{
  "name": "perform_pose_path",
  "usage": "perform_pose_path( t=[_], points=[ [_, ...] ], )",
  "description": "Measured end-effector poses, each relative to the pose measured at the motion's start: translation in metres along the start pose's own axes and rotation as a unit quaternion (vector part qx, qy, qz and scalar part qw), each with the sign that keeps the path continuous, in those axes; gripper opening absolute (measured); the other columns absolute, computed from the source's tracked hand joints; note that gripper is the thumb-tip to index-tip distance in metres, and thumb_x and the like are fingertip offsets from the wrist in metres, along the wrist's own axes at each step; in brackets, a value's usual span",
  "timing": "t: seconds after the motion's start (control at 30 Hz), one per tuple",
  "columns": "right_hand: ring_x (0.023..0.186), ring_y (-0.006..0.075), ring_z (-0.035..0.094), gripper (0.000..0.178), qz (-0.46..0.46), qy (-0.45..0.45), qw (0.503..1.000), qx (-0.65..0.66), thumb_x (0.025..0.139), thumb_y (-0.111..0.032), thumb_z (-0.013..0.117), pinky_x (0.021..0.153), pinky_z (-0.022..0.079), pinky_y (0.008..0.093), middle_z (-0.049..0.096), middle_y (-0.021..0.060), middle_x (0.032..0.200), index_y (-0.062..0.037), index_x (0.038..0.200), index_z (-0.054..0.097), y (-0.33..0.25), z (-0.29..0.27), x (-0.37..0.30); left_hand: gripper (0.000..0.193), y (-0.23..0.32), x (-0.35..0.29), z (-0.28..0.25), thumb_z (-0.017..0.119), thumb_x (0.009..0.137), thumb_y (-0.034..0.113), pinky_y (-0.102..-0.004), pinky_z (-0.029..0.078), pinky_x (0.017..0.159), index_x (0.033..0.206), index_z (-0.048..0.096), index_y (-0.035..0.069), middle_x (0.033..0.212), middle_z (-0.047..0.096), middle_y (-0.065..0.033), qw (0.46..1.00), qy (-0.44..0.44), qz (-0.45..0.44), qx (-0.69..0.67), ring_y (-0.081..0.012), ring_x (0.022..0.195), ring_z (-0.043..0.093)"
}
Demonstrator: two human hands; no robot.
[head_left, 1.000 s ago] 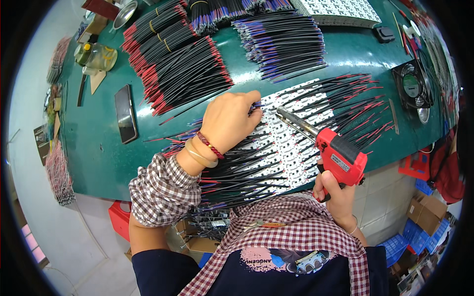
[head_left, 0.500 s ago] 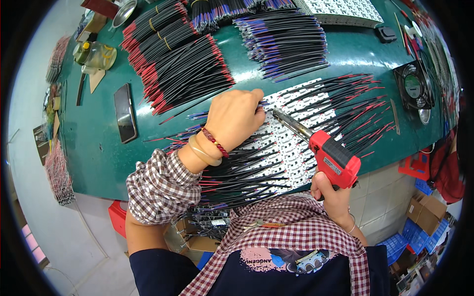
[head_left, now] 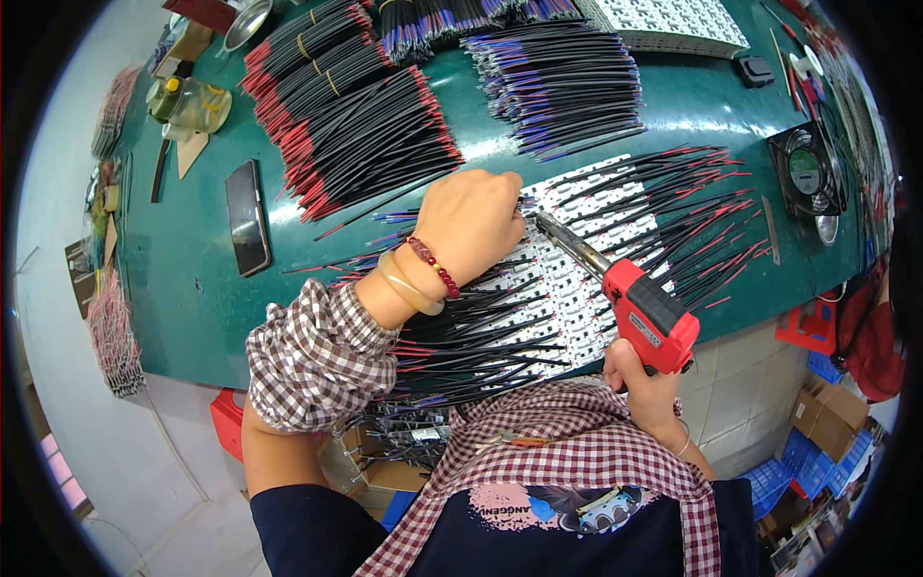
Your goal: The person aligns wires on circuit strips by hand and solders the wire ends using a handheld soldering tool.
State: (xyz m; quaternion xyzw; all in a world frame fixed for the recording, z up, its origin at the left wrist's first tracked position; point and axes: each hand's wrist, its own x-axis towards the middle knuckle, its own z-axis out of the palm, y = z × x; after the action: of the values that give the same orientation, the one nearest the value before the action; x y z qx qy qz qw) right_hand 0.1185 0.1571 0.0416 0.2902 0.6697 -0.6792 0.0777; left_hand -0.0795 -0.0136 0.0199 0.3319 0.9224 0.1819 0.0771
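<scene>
My right hand (head_left: pixel 646 389) is wrapped round the handle of a red and black soldering gun (head_left: pixel 646 313). Its metal tip points up and left, close to my left fingertips over a white panel of small circuit boards (head_left: pixel 582 313). My left hand (head_left: pixel 473 219) is closed in a pinch above the panel's far left part. A short bit of thin wire with a blue end (head_left: pixel 527 202) shows at the fingertips; the rest lies hidden under the hand. Rows of black wires with red ends (head_left: pixel 687 226) stick out from the panel's right side, and more black wires (head_left: pixel 471 337) from its left.
Beyond the panel lie piles of red-ended black wires (head_left: pixel 370 135) and blue-ended wires (head_left: pixel 567 91). A phone (head_left: pixel 248 219) rests on the green table (head_left: pixel 192 308) at left. A small fan (head_left: pixel 806 168) stands at right. More white panels (head_left: pixel 668 24) are stacked at the back.
My left hand has shifted slightly to the right, its fingers still pinched near the tip. The soldering gun stays nearly in place. The whole view has shifted a little.
</scene>
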Motion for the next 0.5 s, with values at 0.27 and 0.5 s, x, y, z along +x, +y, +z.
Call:
perform_pose_path(
  t=[0.27, 0.5],
  points=[
    [0.049, 0.0088, 0.048, 0.019, -0.023, -0.025, 0.999, 0.026, 0.091, -0.012, 0.054, 0.047, 0.039, 0.0236, 0.053, 0.0034, 0.06, 0.0033, 0.102, 0.051, 0.005, -0.0047, -0.0002, 0.013, 0.0006, 0.0035, 0.0029, 0.061, 0.071, 0.013, -0.0455, 0.048, 0.059, 0.07, 0.06, 0.0, 0.063, 0.06, -0.0205, 1.0, -0.005, 0.006, 0.013, -0.037, 0.063, 0.061],
    [0.049, 0.0085, 0.048, 0.018, -0.01, -0.023, 1.0, 0.005, 0.09, -0.011, 0.054, 0.048, 0.039, 0.0235, 0.053, 0.0035, 0.061, 0.0029, 0.101, 0.052, 0.0058, -0.0032, 0.0005, 0.013, 0.0012, 0.0032, 0.0018, 0.061, 0.071, 0.013, -0.0454, 0.048, 0.059, 0.069, 0.06, 0.0, 0.062, 0.06, -0.0206, 1.0, -0.004, 0.005, 0.009, -0.0372, 0.063, 0.061]
  ],
)
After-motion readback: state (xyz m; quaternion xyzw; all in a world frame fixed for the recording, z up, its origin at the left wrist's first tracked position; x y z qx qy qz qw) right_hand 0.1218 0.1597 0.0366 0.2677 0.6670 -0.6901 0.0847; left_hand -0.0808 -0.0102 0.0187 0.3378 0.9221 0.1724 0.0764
